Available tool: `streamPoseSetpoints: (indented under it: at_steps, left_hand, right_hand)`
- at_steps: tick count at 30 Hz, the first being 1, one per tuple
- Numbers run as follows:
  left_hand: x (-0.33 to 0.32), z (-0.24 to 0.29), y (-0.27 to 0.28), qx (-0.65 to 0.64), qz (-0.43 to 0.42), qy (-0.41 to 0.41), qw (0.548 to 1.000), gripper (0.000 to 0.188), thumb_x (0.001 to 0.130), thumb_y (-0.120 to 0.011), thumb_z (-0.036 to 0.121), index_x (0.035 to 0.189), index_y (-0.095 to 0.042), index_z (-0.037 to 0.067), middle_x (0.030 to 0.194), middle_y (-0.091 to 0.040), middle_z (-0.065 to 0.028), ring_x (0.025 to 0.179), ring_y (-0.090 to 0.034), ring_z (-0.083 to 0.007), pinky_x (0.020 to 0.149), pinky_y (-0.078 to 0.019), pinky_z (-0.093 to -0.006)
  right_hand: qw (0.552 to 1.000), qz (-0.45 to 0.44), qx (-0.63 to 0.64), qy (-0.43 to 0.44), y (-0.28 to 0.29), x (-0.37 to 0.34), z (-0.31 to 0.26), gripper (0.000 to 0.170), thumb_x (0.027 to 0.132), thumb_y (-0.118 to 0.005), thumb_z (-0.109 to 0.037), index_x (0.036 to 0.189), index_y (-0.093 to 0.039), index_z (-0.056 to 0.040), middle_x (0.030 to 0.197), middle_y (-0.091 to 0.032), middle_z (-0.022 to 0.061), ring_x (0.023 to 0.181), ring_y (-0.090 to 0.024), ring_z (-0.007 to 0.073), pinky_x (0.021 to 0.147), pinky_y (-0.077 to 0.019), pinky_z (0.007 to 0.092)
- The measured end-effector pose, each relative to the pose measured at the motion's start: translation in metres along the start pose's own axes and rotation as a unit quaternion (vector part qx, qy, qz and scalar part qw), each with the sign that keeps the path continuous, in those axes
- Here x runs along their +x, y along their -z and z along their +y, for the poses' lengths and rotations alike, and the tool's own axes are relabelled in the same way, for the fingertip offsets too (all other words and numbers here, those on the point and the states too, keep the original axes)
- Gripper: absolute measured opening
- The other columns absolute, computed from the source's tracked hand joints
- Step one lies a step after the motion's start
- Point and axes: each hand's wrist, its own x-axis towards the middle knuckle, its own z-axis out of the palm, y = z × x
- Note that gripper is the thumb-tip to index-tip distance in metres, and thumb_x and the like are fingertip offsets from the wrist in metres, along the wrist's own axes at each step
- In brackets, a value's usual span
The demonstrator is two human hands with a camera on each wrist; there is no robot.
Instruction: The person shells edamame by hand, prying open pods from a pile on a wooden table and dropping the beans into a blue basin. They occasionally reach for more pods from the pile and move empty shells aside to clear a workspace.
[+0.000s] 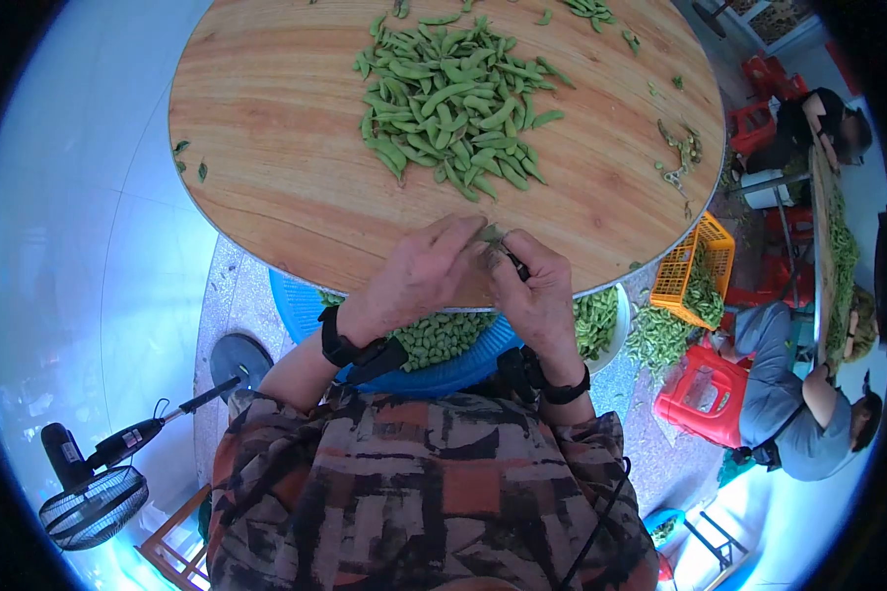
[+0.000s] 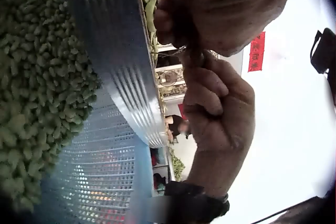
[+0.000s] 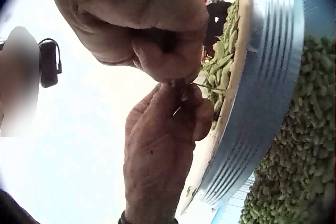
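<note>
Meeting at the near edge of the round table (image 1: 266,118), in the head view, the left hand (image 1: 409,281) and right hand (image 1: 537,295) have their fingertips close together. The left fingers are bent and pinch a small green piece (image 1: 491,233); the right fingers are curled in, with a small black item (image 1: 514,266) at them. What the black item is cannot be told. Beyond the hands, the pods (image 1: 453,98) lie in a heap on the table. Below its near edge, the blue basket (image 1: 296,307) holds beans (image 1: 439,340), and a white bowl (image 1: 619,340) of green pieces sits to its right. The yellow crate (image 1: 672,271) is tipped among more pods on the floor.

In the left wrist view, the left hand is dark across the top, and the right hand comes up from below, fingers folded, its tips against the left's. The beans fill the side of the basket.

In the right wrist view, the fingertips of both hands meet beside the pods; a thin green stalk (image 3: 207,87) sticks out there. The pinched piece itself is mostly hidden.
</note>
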Motion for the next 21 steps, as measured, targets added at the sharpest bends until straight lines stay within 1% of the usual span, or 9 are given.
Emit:
streamPoseSetpoints:
  at_steps: [1,2,4,7,11,13,15,19,21]
  left_hand:
    - [-0.001,0.001,-0.001,0.0,0.002,0.0,1.0,0.038,0.089,-0.06,0.004,0.125,-0.051,0.0,0.103,-0.061,-0.0227,0.091,-0.064,-0.0339,0.074,-0.0531,-0.0375]
    - [-0.002,0.002,-0.001,0.048,-0.02,0.002,0.999,0.041,0.088,-0.058,0.003,0.128,-0.048,-0.001,0.107,-0.058,-0.0241,0.094,-0.061,-0.0387,0.077,-0.0523,-0.0406]
    - [-0.004,0.002,-0.001,0.097,-0.041,0.005,0.994,0.043,0.088,-0.056,0.002,0.13,-0.045,-0.002,0.111,-0.056,-0.0254,0.097,-0.058,-0.0435,0.079,-0.0514,-0.0437]
    - [-0.003,0.001,-0.001,0.078,-0.076,0.054,0.993,0.049,0.087,-0.054,0.0,0.134,-0.039,-0.004,0.115,-0.053,-0.0263,0.099,-0.057,-0.0436,0.081,-0.0503,-0.0456]
    - [-0.003,0.001,-0.004,0.039,-0.026,0.02,0.999,0.053,0.085,-0.053,-0.001,0.136,-0.039,-0.003,0.113,-0.054,-0.0257,0.098,-0.057,-0.0445,0.083,-0.0496,-0.0461]
    - [0.001,0.001,-0.004,0.032,-0.013,0.015,0.999,0.054,0.085,-0.053,-0.001,0.137,-0.038,-0.003,0.112,-0.055,-0.0256,0.098,-0.057,-0.0445,0.084,-0.0492,-0.0461]
    - [0.004,0.001,-0.002,-0.028,-0.021,0.05,0.998,0.054,0.083,-0.053,-0.001,0.135,-0.04,-0.004,0.11,-0.056,-0.0262,0.099,-0.058,-0.0443,0.085,-0.0485,-0.0459]
    - [0.003,0.001,-0.007,-0.021,0.007,0.031,0.999,0.051,0.083,-0.052,-0.001,0.132,-0.044,-0.005,0.111,-0.057,-0.0269,0.1,-0.058,-0.0441,0.086,-0.0482,-0.0451]
    - [0.003,0.008,-0.005,-0.022,-0.011,0.062,0.998,0.049,0.083,-0.051,0.0,0.131,-0.046,-0.005,0.113,-0.058,-0.0268,0.101,-0.059,-0.0433,0.088,-0.0483,-0.0437]
  right_hand:
    - [0.995,0.025,-0.071,0.061,-0.003,0.001,-0.002,0.004,0.085,-0.057,-0.001,0.085,-0.058,0.0028,0.071,-0.052,0.0127,0.062,-0.053,0.0209,0.057,-0.0418,0.0317]
    - [0.995,0.024,-0.07,0.062,-0.007,0.001,-0.003,0.004,0.085,-0.057,-0.001,0.085,-0.058,0.0028,0.071,-0.052,0.0127,0.062,-0.053,0.0209,0.057,-0.0418,0.0317]
    - [0.986,0.063,-0.116,0.105,-0.012,0.002,-0.005,0.004,0.083,-0.057,0.0,0.086,-0.057,0.0031,0.075,-0.054,0.0173,0.064,-0.056,0.0313,0.058,-0.0434,0.0358]
    - [0.991,0.052,-0.097,0.08,-0.012,0.006,0.001,0.004,0.083,-0.056,0.0,0.087,-0.057,0.0027,0.075,-0.054,0.0175,0.066,-0.057,0.0342,0.059,-0.0444,0.0377]
    - [0.985,0.046,-0.129,0.104,-0.014,0.009,0.004,0.004,0.083,-0.056,0.0,0.086,-0.057,0.0024,0.077,-0.055,0.0177,0.066,-0.058,0.0345,0.059,-0.0452,0.0377]
    - [0.98,0.089,-0.119,0.13,-0.019,0.009,0.001,0.007,0.083,-0.058,0.002,0.08,-0.052,0.0049,0.069,-0.048,0.0126,0.059,-0.048,0.0217,0.056,-0.0401,0.0308]
    - [0.981,0.09,-0.118,0.126,-0.018,0.009,-0.002,0.008,0.083,-0.058,0.002,0.08,-0.052,0.0049,0.069,-0.048,0.0131,0.059,-0.048,0.0226,0.057,-0.0404,0.031]
    - [0.981,0.095,-0.109,0.127,-0.018,0.009,0.0,0.008,0.083,-0.059,0.001,0.079,-0.053,0.0048,0.069,-0.049,0.0132,0.06,-0.049,0.0231,0.057,-0.0406,0.0309]
    - [0.981,0.086,-0.119,0.13,-0.016,0.009,0.003,0.007,0.083,-0.059,0.001,0.08,-0.053,0.0045,0.07,-0.049,0.0131,0.06,-0.049,0.0229,0.057,-0.0405,0.0307]
